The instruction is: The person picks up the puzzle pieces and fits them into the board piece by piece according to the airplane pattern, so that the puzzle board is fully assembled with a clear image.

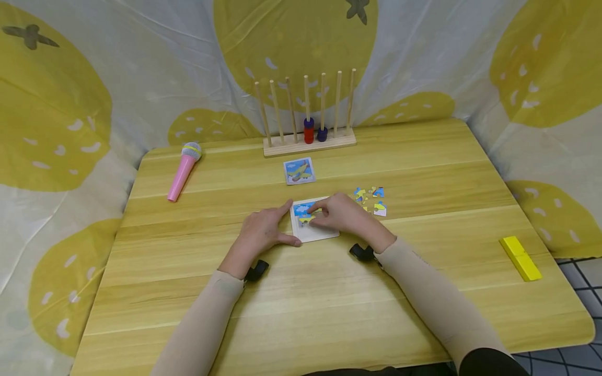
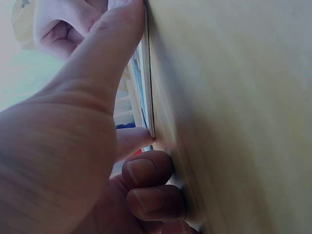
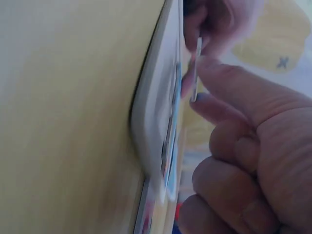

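Note:
A small jigsaw puzzle board (image 1: 315, 236) with a pale frame lies on the table, with blue sky and yellow pieces in its upper part. My left hand (image 1: 264, 230) holds it by the left side, thumb at the near corner and forefinger at the far one. In the left wrist view the remaining fingers (image 2: 155, 201) curl beside the board. Above the board, my right hand (image 1: 345, 213) pinches a thin puzzle piece (image 3: 196, 73) between thumb and forefinger, edge-on in the right wrist view. Several loose puzzle pieces (image 1: 380, 209) lie right of that hand.
Beyond the board is a picture card (image 1: 299, 171) of a yellow plane. A wooden peg rack (image 1: 310, 148) with red and blue rings stands at the back. A pink microphone (image 1: 182, 175) lies at left, yellow blocks (image 1: 520, 258) at right. Patterned cloth hangs behind the table.

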A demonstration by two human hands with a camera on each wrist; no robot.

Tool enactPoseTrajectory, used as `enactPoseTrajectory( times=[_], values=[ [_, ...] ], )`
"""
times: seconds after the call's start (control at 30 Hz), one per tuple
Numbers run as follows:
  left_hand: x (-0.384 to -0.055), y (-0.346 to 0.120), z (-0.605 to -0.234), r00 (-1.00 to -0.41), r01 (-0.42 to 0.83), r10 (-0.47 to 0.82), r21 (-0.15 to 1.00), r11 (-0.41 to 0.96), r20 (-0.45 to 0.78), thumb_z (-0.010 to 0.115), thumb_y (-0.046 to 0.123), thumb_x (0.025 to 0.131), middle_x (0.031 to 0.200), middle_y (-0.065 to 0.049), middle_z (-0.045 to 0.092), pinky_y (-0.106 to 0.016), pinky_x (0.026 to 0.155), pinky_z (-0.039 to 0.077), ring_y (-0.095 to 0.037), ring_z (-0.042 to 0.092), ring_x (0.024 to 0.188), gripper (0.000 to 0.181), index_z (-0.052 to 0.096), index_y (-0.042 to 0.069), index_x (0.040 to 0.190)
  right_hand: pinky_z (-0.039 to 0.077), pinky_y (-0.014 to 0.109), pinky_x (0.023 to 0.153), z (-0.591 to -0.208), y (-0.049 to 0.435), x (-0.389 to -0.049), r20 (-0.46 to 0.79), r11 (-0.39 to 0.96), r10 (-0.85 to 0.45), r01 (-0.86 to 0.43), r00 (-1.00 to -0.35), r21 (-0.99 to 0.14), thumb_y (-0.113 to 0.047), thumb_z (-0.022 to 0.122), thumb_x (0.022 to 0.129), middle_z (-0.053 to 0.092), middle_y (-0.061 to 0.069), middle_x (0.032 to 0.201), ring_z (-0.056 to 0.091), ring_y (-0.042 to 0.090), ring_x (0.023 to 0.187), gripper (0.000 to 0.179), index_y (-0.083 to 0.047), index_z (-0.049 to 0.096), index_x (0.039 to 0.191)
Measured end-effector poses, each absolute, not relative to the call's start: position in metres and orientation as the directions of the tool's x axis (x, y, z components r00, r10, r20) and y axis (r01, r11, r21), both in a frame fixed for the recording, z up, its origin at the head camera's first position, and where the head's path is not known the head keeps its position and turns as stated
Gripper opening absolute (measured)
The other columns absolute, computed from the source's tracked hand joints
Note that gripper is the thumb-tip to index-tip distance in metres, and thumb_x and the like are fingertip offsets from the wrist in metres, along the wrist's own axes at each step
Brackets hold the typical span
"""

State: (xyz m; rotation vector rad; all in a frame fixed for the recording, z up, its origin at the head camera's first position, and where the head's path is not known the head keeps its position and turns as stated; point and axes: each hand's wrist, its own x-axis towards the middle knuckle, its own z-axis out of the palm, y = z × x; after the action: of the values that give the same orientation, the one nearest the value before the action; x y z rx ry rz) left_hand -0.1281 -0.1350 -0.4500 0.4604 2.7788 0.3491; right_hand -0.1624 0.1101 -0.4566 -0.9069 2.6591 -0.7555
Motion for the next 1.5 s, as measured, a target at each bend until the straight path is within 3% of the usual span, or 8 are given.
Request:
enactPoseTrajectory(
  times=[0.23,0.8,0.93,1.03,1.13,1.3,1.4,1.5],
  values=[
    [-0.128,-0.135,-0.450,-0.901,0.291,0.360,0.281,0.915,-0.240,0.084,0.076,0.070,0.143,-0.013,0.070,-0.040,0.069,0.052,-0.032,0.074,0.114,0.119,0.038,0.023,0.167,0.024,0.021,0.053,-0.460,0.097,-0.155,-0.032,0.706,-0.637,-0.567,-0.770,-0.424,-0.040,0.078,0.097,0.031,-0.013,0.050,0.023,0.003,0.049,0.035,-0.018,0.081,0.124],
    [-0.127,-0.134,-0.449,-0.904,0.286,0.356,0.283,0.915,-0.239,0.085,0.074,0.070,0.138,-0.013,0.073,-0.033,0.062,0.045,-0.030,0.074,0.105,0.118,0.038,0.023,0.167,0.023,0.021,0.052,-0.463,0.089,-0.150,0.011,0.712,-0.604,-0.546,-0.797,-0.441,-0.033,0.078,0.098,0.035,-0.012,0.050,0.027,0.003,0.048,0.021,-0.021,0.084,0.114],
    [-0.128,-0.134,-0.450,-0.905,0.285,0.354,0.282,0.916,-0.234,0.085,0.074,0.070,0.141,-0.012,0.071,-0.033,0.062,0.045,-0.030,0.074,0.106,0.118,0.038,0.024,0.167,0.027,0.022,0.053,-0.461,0.088,-0.149,0.008,0.713,-0.603,-0.544,-0.798,-0.442,-0.033,0.077,0.099,0.053,-0.006,0.052,0.032,0.004,0.050,0.020,-0.021,0.084,0.113],
    [-0.128,-0.135,-0.451,-0.908,0.282,0.351,0.285,0.916,-0.230,0.085,0.074,0.070,0.143,-0.012,0.070,-0.032,0.060,0.044,-0.030,0.074,0.102,0.118,0.038,0.024,0.167,0.035,0.023,0.056,-0.460,0.086,-0.148,0.003,0.724,-0.610,-0.560,-0.792,-0.403,-0.034,0.076,0.100,0.076,-0.001,0.071,0.042,0.004,0.054,0.021,-0.022,0.085,0.114],
    [-0.128,-0.136,-0.451,-0.908,0.284,0.352,0.282,0.916,-0.229,0.085,0.074,0.070,0.139,-0.013,0.073,-0.031,0.057,0.042,-0.028,0.073,0.096,0.119,0.038,0.024,0.167,0.039,0.024,0.057,-0.459,0.084,-0.148,-0.006,0.733,-0.613,-0.566,-0.790,-0.378,-0.035,0.075,0.100,0.082,-0.001,0.085,0.047,0.004,0.057,0.021,-0.023,0.085,0.115],
    [-0.128,-0.137,-0.452,-0.907,0.287,0.352,0.272,0.919,-0.233,0.084,0.076,0.070,0.128,-0.014,0.077,-0.031,0.057,0.043,-0.027,0.073,0.094,0.119,0.038,0.024,0.167,0.029,0.024,0.053,-0.457,0.091,-0.151,-0.053,0.721,-0.564,-0.461,-0.824,-0.518,-0.037,0.075,0.100,0.056,-0.005,0.056,0.034,0.006,0.051,0.026,-0.023,0.083,0.120],
    [-0.129,-0.136,-0.451,-0.903,0.278,0.348,0.274,0.921,-0.251,0.084,0.076,0.070,0.138,-0.013,0.073,-0.035,0.065,0.050,-0.030,0.074,0.108,0.120,0.037,0.024,0.167,0.027,0.023,0.051,-0.451,0.111,-0.159,-0.090,0.683,-0.504,-0.333,-0.859,-0.650,-0.037,0.077,0.098,0.040,-0.008,0.051,0.032,0.007,0.049,0.031,-0.023,0.080,0.126],
    [-0.130,-0.136,-0.450,-0.900,0.269,0.344,0.278,0.922,-0.269,0.085,0.076,0.070,0.148,-0.012,0.067,-0.037,0.071,0.052,-0.031,0.072,0.117,0.120,0.036,0.025,0.167,0.028,0.024,0.049,-0.446,0.147,-0.172,-0.133,0.637,-0.441,-0.205,-0.888,-0.743,-0.035,0.078,0.098,0.037,-0.009,0.052,0.032,0.009,0.048,0.039,-0.021,0.076,0.134]
  ],
)
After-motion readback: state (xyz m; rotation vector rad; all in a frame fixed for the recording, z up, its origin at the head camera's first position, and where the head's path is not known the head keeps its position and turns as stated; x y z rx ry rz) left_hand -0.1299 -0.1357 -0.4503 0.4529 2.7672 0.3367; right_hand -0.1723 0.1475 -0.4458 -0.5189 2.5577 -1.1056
